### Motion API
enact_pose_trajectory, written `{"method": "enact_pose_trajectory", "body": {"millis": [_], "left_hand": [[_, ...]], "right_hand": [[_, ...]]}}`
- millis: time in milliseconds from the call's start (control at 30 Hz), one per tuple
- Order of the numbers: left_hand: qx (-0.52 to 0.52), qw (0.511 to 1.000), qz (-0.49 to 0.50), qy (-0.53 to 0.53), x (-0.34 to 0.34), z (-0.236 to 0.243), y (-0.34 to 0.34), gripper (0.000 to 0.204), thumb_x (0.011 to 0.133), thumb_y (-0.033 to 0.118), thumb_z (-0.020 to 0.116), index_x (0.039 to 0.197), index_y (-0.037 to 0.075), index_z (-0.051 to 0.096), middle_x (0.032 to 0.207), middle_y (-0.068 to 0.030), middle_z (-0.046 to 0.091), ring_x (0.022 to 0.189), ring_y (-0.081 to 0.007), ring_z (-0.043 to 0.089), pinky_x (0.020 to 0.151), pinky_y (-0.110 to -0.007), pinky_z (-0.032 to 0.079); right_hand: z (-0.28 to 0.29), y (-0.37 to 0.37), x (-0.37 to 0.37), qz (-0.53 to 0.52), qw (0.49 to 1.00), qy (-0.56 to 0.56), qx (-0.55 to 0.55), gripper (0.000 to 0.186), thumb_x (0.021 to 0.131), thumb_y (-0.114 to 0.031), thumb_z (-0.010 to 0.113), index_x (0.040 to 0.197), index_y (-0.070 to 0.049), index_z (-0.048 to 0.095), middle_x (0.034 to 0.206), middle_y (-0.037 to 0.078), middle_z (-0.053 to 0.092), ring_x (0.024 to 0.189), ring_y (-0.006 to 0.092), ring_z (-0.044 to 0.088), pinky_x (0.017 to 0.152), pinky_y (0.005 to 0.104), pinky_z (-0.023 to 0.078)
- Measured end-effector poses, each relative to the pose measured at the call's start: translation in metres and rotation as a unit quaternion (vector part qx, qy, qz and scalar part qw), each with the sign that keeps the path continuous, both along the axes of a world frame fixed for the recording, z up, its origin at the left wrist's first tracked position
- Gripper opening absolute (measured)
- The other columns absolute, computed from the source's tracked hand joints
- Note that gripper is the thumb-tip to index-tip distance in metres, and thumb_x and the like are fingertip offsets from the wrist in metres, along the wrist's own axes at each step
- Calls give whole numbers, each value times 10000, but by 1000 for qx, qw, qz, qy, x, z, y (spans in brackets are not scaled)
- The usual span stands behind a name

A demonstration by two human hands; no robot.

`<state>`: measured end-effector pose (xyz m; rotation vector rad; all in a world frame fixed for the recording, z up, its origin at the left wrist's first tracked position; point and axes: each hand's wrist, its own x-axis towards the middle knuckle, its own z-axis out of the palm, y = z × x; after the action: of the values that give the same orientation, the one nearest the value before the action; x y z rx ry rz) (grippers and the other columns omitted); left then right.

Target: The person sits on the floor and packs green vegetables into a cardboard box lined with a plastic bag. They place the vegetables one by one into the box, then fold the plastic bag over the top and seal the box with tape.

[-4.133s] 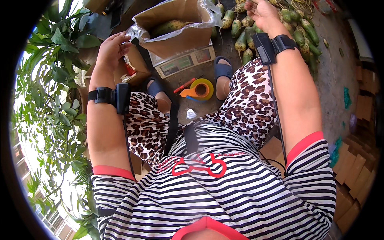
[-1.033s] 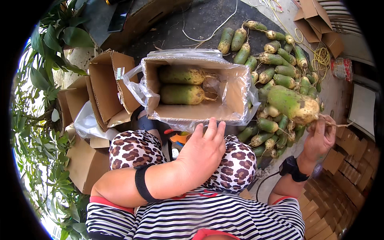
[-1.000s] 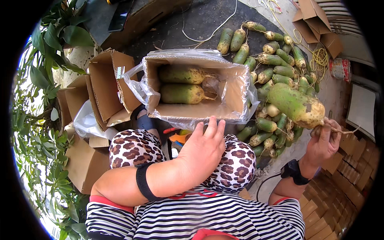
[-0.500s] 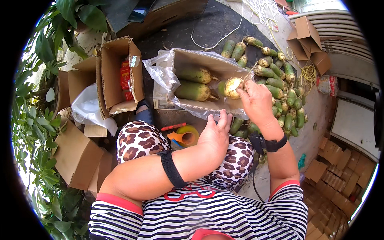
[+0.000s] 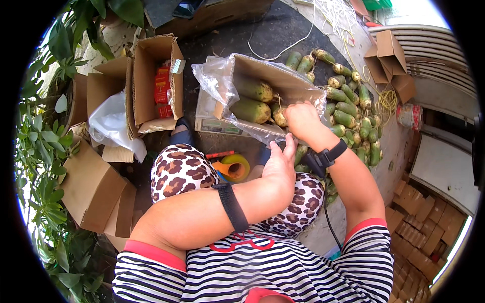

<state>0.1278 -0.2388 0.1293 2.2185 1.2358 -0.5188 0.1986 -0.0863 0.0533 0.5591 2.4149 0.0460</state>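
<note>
A cardboard box (image 5: 278,76) lined with a clear plastic bag (image 5: 207,76) rests on a scale (image 5: 207,124), tilted a little. Inside, two green-and-white radishes (image 5: 252,110) lie lengthwise. My right hand (image 5: 302,120) reaches in from the right, fingers closed around another radish (image 5: 278,115), whose lower part is mostly hidden by that hand. At the box's front edge, my left hand (image 5: 280,161) has its fingers extended and apart, touching the bag or rim. A pile of radishes (image 5: 346,118) lies just right of the box on a dark mat.
Open boxes (image 5: 106,76) stand left, one holding red packets (image 5: 161,83), beside white plastic (image 5: 108,121) and leafy plants (image 5: 43,182). A tape roll (image 5: 237,169) and red tool (image 5: 220,155) lie between my legs. Yellow cord (image 5: 385,101) and stacked cardboard (image 5: 424,222) are at right.
Over the last second my right hand has carried the radish leftward from above the pile down into the box. My left hand has stayed at the front edge, shifting slightly right.
</note>
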Motion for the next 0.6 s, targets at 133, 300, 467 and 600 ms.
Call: {"method": "enact_pose_trajectory", "body": {"millis": [133,300,467,600], "left_hand": [[5,1000,15,0,5,-6,-3,624,927,304,576,1476,37,450,1618,-217,208,1487,-421,163,1115,-571,305],[32,999,16,4,6,-2,-8,596,922,314,580,1443,37,496,1602,-238,236,1473,-427,208,1115,-581,304],[-10,999,-52,-3,31,2,-39,569,880,334,650,1364,42,587,1500,-227,434,1401,-400,374,1099,-603,306],[-118,988,-86,-51,56,3,-80,431,875,289,663,1247,74,678,1300,-111,638,1235,-329,563,994,-518,409]], "right_hand": [[-20,4,1,-116,992,-5,-55,118,764,-84,633,838,-48,718,895,190,715,907,376,691,802,461,559],[-23,4,12,-125,991,5,-56,158,770,-71,639,905,-48,717,974,198,710,948,371,683,835,463,550],[46,-6,2,-164,984,-3,-62,271,786,-175,714,1018,-36,708,1005,203,704,990,361,671,882,449,532],[105,-23,24,-208,949,225,-68,311,846,-284,711,1072,-71,717,1010,164,715,965,310,690,882,402,536]]}}
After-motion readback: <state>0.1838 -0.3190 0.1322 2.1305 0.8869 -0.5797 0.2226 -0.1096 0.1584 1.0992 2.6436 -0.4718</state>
